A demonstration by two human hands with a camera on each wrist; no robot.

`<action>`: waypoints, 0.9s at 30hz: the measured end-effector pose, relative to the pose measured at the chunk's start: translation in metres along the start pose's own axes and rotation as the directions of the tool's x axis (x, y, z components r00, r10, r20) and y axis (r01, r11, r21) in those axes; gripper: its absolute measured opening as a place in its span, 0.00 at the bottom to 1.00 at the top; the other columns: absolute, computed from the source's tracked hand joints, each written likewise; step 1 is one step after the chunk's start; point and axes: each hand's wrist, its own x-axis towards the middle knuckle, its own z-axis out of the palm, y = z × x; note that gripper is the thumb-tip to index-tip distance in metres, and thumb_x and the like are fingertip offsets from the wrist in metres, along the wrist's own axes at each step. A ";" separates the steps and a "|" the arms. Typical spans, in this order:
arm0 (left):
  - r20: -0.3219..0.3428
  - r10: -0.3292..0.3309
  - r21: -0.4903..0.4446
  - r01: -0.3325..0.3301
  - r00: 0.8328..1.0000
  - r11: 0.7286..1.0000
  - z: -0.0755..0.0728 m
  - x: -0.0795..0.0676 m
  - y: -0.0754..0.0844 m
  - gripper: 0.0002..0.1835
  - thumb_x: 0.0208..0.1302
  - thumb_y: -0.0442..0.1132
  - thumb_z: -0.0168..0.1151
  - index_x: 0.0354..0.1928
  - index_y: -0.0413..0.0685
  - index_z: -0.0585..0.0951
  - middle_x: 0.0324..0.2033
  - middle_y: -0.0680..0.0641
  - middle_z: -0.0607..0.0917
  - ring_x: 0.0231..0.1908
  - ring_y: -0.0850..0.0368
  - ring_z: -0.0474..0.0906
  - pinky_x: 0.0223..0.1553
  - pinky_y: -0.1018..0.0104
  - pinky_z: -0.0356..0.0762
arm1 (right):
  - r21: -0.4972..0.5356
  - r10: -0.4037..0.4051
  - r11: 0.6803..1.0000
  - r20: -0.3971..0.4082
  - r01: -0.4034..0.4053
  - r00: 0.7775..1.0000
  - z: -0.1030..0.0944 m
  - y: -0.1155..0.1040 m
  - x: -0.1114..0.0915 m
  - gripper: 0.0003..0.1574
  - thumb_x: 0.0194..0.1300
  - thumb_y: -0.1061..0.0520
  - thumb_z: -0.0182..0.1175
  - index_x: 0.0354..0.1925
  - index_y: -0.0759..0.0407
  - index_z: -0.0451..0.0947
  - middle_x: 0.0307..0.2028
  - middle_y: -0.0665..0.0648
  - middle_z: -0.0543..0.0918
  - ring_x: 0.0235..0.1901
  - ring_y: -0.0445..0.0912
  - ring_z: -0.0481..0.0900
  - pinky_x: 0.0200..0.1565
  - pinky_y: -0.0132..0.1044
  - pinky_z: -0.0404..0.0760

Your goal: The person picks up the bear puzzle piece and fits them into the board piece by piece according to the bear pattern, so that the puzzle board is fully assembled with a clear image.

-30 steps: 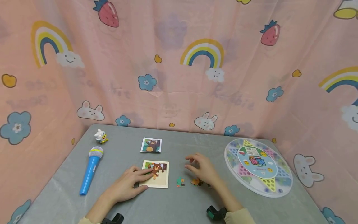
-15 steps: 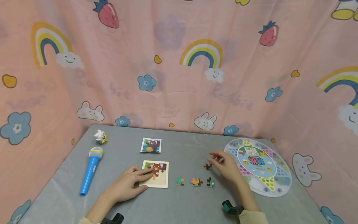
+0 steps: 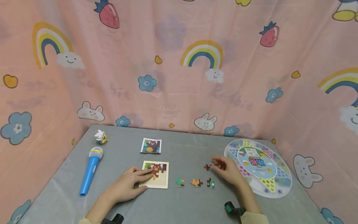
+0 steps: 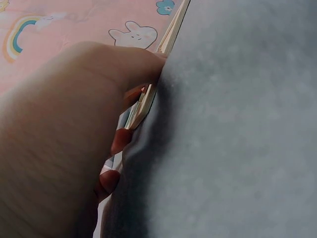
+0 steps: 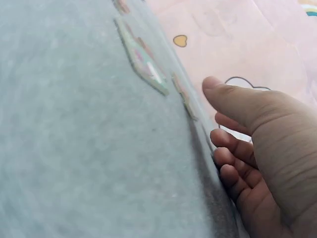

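Observation:
My left hand (image 3: 130, 183) rests on a square wooden puzzle board (image 3: 160, 184), partly filled with a bear picture. Its index finger lies over the picture and its thumb touches the board's near left edge; in the left wrist view the thumb is against the board's side (image 4: 143, 106). At the right, my right hand (image 3: 227, 171) hovers with loosely bent fingers and nothing between them. Its fingertips are right beside a brown puzzle piece (image 3: 207, 167). Closer to me lie a green piece (image 3: 180, 182), an orange-brown piece (image 3: 196, 182) and a dark green piece (image 3: 210, 183).
A bear picture card (image 3: 151, 145) lies behind the board. To the left are a blue toy microphone (image 3: 90, 172) and a small white-and-yellow figurine (image 3: 101, 137). A large round game box (image 3: 240, 183) sits close beyond my right hand. A pink curtain (image 3: 173, 99) hangs behind the table.
My right hand has moved right from above the loose pieces, uncovering them, then dipped slightly toward the brown piece's right side. The left hand stays on the board.

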 end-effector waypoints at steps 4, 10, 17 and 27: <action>0.006 -0.004 -0.006 0.004 1.000 1.000 -0.001 0.001 0.000 0.26 0.73 0.50 0.69 0.71 0.60 0.81 0.74 0.62 0.75 0.50 0.65 0.66 0.47 0.62 0.68 | -0.025 -0.037 0.999 0.026 0.037 0.999 0.000 0.006 -0.002 0.22 0.68 0.57 0.73 0.56 0.65 0.85 0.41 0.52 0.84 0.37 0.39 0.74 0.41 0.34 0.76; 0.014 -0.011 -0.012 0.011 1.000 1.000 -0.002 0.001 0.002 0.26 0.73 0.50 0.69 0.71 0.59 0.81 0.74 0.62 0.75 0.49 0.65 0.66 0.46 0.63 0.67 | -0.066 -0.070 0.995 0.067 0.074 0.995 -0.002 0.011 -0.002 0.21 0.67 0.57 0.74 0.55 0.62 0.85 0.40 0.49 0.82 0.37 0.38 0.73 0.41 0.35 0.75; 0.011 -0.005 -0.009 0.005 1.000 1.000 -0.002 0.000 0.003 0.26 0.73 0.50 0.69 0.71 0.59 0.81 0.74 0.61 0.75 0.48 0.66 0.66 0.46 0.63 0.67 | -0.101 -0.096 0.989 0.086 0.104 0.992 -0.002 0.011 -0.003 0.19 0.67 0.59 0.74 0.54 0.61 0.86 0.40 0.48 0.81 0.37 0.38 0.71 0.40 0.35 0.74; 0.009 0.000 -0.006 0.000 1.000 1.000 -0.002 0.000 0.002 0.26 0.73 0.50 0.69 0.71 0.59 0.81 0.74 0.62 0.75 0.50 0.65 0.66 0.48 0.61 0.69 | -0.114 -0.136 0.983 0.050 0.141 0.989 0.000 0.007 -0.004 0.14 0.68 0.61 0.73 0.51 0.61 0.87 0.41 0.50 0.82 0.36 0.39 0.72 0.39 0.36 0.74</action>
